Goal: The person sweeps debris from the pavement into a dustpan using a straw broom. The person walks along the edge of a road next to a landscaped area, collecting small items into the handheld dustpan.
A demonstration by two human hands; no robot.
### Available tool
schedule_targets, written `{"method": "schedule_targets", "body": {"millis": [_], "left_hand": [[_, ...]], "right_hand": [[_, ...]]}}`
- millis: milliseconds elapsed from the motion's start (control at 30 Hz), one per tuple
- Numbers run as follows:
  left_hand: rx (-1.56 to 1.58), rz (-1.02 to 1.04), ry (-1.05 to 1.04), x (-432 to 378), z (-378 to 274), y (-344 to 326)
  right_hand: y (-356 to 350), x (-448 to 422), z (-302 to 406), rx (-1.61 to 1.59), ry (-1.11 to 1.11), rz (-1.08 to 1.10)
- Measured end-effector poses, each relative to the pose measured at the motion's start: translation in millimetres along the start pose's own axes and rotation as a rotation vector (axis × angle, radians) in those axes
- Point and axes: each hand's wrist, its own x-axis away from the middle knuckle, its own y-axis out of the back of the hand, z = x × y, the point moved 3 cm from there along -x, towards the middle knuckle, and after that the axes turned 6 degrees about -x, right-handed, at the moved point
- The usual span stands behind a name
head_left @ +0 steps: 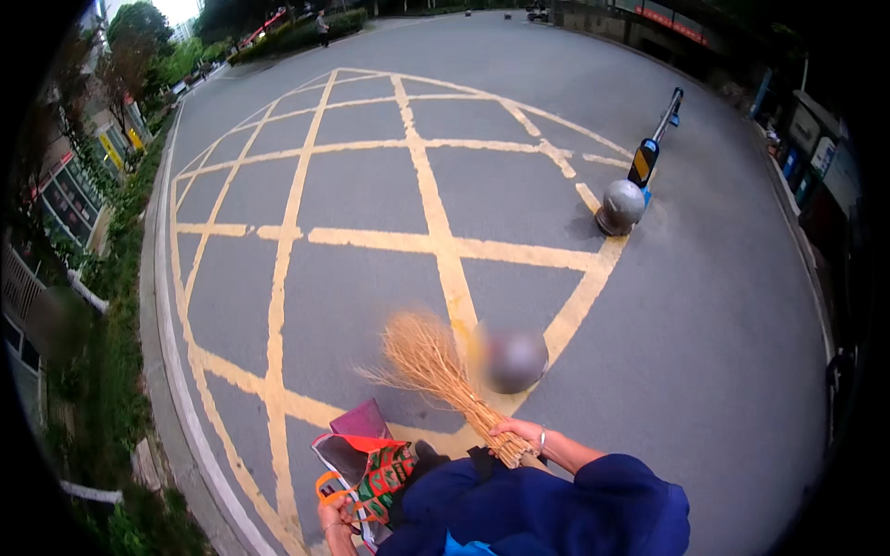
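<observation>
My right hand [516,432] is closed round the base of a straw broom [445,372], near its thick stalk ends, with the bristles fanning out up and to the left. A short part of a wooden handle [535,462] shows below the binding. At the lower left, my left hand [336,513] grips the orange handle of a patterned shopping bag [382,472] in red and green. The bag's mouth gapes, showing a grey lining. Just beyond the bag is a flat purple dustpan-like piece [361,420]; how it is held is hidden.
A round bollard [516,360], partly blurred, stands just past the broom. Farther right is another metal ball bollard [621,206] beside a parked scooter [646,160]. A kerb [170,375] and planting run along the left. Yellow lines cross the asphalt; a distant person [322,29] is at the top.
</observation>
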Motion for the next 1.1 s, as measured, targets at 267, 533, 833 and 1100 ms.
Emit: {"method": "schedule_targets", "body": {"millis": [267,533,833,1100], "left_hand": [[-0.245,0.146,0.018,-114.2,-104.6,-62.5],[-0.39,0.148,0.013,-181.2,-183.4,-121.6],[-0.485,0.187,-0.007,-224.4,-255.5,-162.0],[-0.638,0.292,0.145,-284.7,-307.0,-201.3]], "right_hand": [[-18.4,-42.4,74.6,-0.093,0.145,-0.136],[-10.7,-102.8,163.0,0.055,0.321,-0.25],[-26.5,-131.6,248.1,0.402,0.396,-0.443],[-33.4,-193.4,300.0,0.978,0.351,-0.65]]}}
